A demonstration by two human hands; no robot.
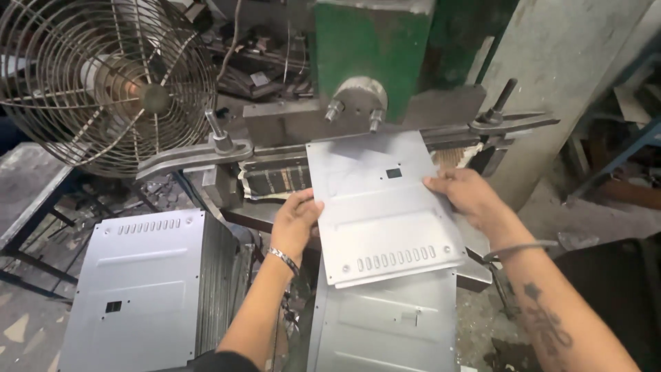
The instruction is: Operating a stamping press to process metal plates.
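Observation:
A flat grey sheet-metal panel with a small square hole and a row of slots lies across the bed of a green press machine. My left hand grips its left edge and my right hand grips its right edge. The panel's far end reaches under the round metal head of the press. Another similar panel lies just below it, partly covered.
A stack of the same grey panels stands at the lower left. A caged fan sits at the upper left. Long metal clamp bars run across the machine. A concrete pillar rises at the right, with scrap on the floor.

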